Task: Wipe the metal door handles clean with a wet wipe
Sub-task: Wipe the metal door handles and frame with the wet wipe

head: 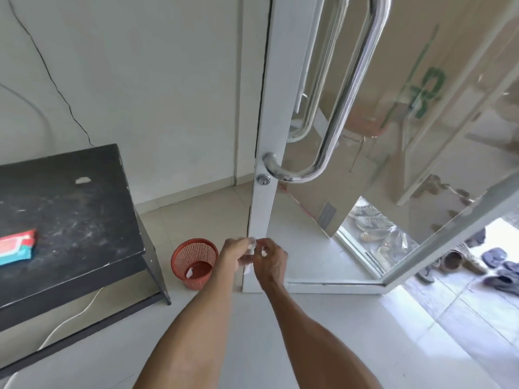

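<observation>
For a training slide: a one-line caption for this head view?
Both hands hold a white wipe below the metal door handle, orange bin nearby.

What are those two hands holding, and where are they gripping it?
A white wet wipe, pinched between both hands: left hand and right hand each grip an edge with the fingers.

I see a pale wall (pixel 140 80) on the left with a thin dark crack running down it. Below it stands a dusty black table (pixel 73 209), and a white cable (pixel 70 318) trails across the light tiled floor (pixel 351 332) under it. A red mesh wastebasket (pixel 194 262) sits on the floor just beside the table. To the right, a white-framed glass door (pixel 264 136) stands open, bright daylight falling on shoes (pixel 500 265) outside.
</observation>
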### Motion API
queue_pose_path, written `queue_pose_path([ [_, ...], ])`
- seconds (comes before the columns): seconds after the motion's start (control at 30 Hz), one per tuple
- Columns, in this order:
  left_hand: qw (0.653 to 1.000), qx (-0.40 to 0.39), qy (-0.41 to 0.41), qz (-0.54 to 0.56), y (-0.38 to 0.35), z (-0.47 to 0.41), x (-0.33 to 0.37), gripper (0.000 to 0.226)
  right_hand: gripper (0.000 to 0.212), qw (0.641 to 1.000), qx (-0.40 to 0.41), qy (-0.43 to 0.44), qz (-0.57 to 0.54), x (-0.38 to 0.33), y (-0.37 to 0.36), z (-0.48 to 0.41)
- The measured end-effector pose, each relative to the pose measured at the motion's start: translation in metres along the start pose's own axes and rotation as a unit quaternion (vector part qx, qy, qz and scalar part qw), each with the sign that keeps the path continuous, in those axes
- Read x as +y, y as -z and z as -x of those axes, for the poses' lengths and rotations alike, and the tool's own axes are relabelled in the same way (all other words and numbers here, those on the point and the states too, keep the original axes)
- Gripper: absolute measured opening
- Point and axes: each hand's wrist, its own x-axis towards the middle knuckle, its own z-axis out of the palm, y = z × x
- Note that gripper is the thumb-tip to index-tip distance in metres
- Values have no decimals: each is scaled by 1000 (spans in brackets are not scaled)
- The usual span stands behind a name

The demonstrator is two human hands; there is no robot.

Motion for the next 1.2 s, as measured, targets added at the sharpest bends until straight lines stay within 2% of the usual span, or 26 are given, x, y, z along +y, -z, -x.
queue_pose_path([
  [0.13,995,-40,-26,91,-17,44,71,3,17,999,6,46,-5,-65,45,-16],
  [0.2,992,-13,-57,108,-25,54,93,8,16,997,11,76,-8,-84,61,-24],
  [0.27,981,84,-112,133,-32,59,107,7,11,989,73,129,6,-100,76,-28],
  [0.33,951,199,-199,130,-37,67,118,11,6,969,183,162,25,-115,91,-35],
  [0.4,922,236,-300,64,-41,78,127,17,21,948,277,156,16,-130,108,-46],
  [0.47,902,213,-374,-19,-45,79,131,20,49,946,306,105,-7,-142,123,-61],
  [0.53,875,151,-436,-146,-50,75,128,24,70,965,258,46,-6,-148,136,-78],
  [0.6,805,90,-482,-333,-56,66,121,25,76,982,186,23,-8,-150,143,-97],
  [0.67,740,35,-484,-466,-60,63,112,38,67,992,123,29,-31,-149,145,-109],
  [0.7,725,23,-478,-495,-61,61,109,45,55,993,106,36,-30,-148,144,-113],
  [0.77,725,34,-463,-508,-59,59,110,53,29,994,98,52,-12,-145,144,-114],
  [0.83,734,51,-442,-513,-56,59,117,58,20,993,95,64,-2,-142,144,-115],
  [0.97,691,-22,-470,-549,-52,62,132,66,17,989,102,91,47,-143,147,-121],
  [1.0,690,-30,-471,-548,-49,61,133,66,17,988,107,96,55,-142,148,-122],
  [1.07,711,-13,-471,-522,-43,55,135,56,18,986,113,101,74,-139,146,-124],
  [1.13,726,38,-486,-484,-39,49,140,42,21,984,115,103,86,-137,142,-125],
  [1.2,736,74,-487,-465,-40,40,147,37,22,983,117,107,87,-136,140,-126],
])
